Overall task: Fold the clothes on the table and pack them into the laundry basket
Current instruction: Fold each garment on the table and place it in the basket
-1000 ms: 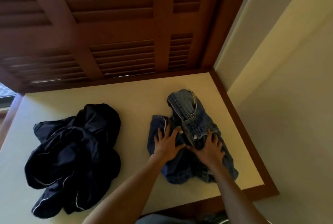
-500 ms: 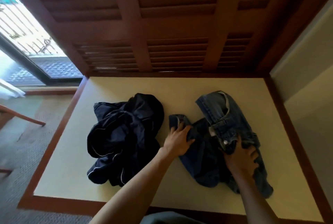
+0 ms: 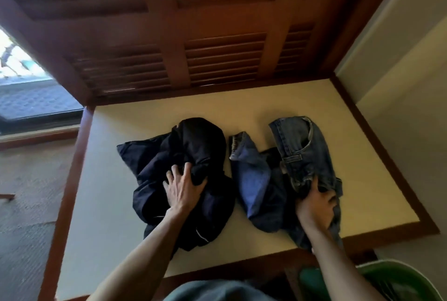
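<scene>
The frame's bottom edge is cutting off the green basket (image 3: 399, 281); the right hand's fingers (image 3: 325, 200) are hiding in jeans (image 3: 302, 153).

I see my left hand (image 3: 183, 187) gripping a fold of the dark garment (image 3: 183, 179), crumpled on the table (image 3: 101, 204). Just beside it to the right lie the jeans (image 3: 285, 174), bunched up, and my right hand (image 3: 314, 206) clutches them near the waistband. A green basket (image 3: 396, 281) shows at the lower right, below the table edge.
</scene>
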A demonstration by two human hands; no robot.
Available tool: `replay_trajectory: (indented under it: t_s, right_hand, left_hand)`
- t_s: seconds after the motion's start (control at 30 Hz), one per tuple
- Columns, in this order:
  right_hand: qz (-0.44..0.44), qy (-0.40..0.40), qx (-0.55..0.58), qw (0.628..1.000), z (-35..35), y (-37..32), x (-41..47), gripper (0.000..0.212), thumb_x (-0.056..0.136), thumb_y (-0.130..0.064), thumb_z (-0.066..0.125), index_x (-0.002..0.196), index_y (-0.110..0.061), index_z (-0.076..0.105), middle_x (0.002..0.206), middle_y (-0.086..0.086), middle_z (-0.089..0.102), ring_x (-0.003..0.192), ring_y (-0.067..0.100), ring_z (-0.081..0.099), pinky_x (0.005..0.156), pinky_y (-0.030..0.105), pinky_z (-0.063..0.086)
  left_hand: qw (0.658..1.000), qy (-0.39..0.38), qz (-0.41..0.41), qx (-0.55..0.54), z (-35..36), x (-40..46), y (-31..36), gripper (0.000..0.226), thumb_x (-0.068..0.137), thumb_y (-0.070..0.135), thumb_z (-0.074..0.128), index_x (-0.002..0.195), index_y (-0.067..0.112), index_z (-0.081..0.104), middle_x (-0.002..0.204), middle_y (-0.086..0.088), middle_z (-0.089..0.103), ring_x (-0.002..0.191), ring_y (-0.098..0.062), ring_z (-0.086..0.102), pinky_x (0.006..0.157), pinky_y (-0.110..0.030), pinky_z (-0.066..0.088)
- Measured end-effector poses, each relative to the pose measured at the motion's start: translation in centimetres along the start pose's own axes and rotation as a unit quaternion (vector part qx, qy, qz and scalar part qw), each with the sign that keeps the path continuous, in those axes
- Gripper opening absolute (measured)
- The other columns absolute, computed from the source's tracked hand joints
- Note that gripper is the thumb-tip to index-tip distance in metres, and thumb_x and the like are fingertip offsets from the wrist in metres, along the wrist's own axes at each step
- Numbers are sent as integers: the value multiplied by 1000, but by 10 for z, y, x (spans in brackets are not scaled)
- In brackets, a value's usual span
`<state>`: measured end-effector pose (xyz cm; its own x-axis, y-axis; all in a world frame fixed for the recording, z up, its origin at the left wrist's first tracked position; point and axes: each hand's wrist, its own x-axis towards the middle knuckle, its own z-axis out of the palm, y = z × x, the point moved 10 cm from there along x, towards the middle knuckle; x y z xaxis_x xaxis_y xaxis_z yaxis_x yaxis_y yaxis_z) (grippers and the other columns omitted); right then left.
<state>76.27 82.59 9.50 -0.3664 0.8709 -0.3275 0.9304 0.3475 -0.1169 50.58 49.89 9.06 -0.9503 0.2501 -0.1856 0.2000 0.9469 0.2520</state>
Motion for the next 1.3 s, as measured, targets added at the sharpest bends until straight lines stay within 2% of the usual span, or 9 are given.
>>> replay_trajectory:
  t_s: [0.23,0.37,0.53,0.63,0.8,0.9,1.0,1.2,1.3]
  right_hand:
    - [73,-6,84,994,18,43,-64,81,95,-36,62,156,-38,9,155,22,20,135,47,36,86,48,54]
    - [91,6,133,987,17,85,-93,69,92,-32,63,153,-32,30,149,18,33,111,41,57,67,40,56]
    - [116,33,239,964,11,157,-142,50,83,-13,64,133,-17,58,122,20,62,97,40,64,74,43,57]
    - [178,73,304,933,-2,224,-183,43,83,-3,62,126,-7,65,112,25,69,104,44,64,82,39,51]
    - [243,158,375,881,-44,364,-255,37,89,-1,60,126,-2,65,112,20,69,104,37,64,78,34,46]
    - [245,225,401,853,-75,426,-298,21,88,-3,63,105,-10,73,90,8,68,91,30,65,77,39,49]
    - [223,274,437,827,-97,467,-328,16,85,2,62,80,-12,70,73,11,67,71,22,60,63,33,43]
    - [198,333,504,772,-135,525,-354,9,85,10,53,80,9,60,67,15,54,61,23,47,57,32,33]
    - [193,354,531,745,-148,543,-353,12,81,10,52,72,4,55,64,13,51,62,21,48,57,30,33]
  left_hand:
    - [996,11,62,-68,-21,-5,37,60,83,47,71,131,22,45,128,-17,44,113,-41,47,88,-51,45]
    - [984,38,159,-65,-54,-31,84,55,81,40,76,128,25,50,121,-16,45,106,-41,49,82,-52,48]
    - [955,30,285,-79,-77,-93,156,48,83,36,75,125,27,53,120,-10,44,104,-38,49,80,-49,51]
    - [933,-6,351,-85,-70,-150,202,50,84,39,74,128,30,52,125,-6,44,111,-35,49,81,-48,53]
    - [881,-75,455,-108,-43,-270,280,50,83,40,72,128,32,53,123,-2,45,111,-33,52,79,-43,52]
    - [850,-134,494,-127,-25,-342,323,48,83,39,72,127,33,53,121,0,46,108,-32,55,79,-40,49]
    - [826,-157,525,-134,-11,-405,359,46,81,39,72,123,36,54,120,1,46,107,-32,57,83,-44,52]
    - [795,-178,561,-147,5,-490,406,46,82,38,73,124,34,52,119,0,45,107,-33,56,88,-50,54]
    - [788,-168,571,-158,4,-507,423,46,82,37,74,122,34,52,118,0,45,108,-32,56,88,-51,53]
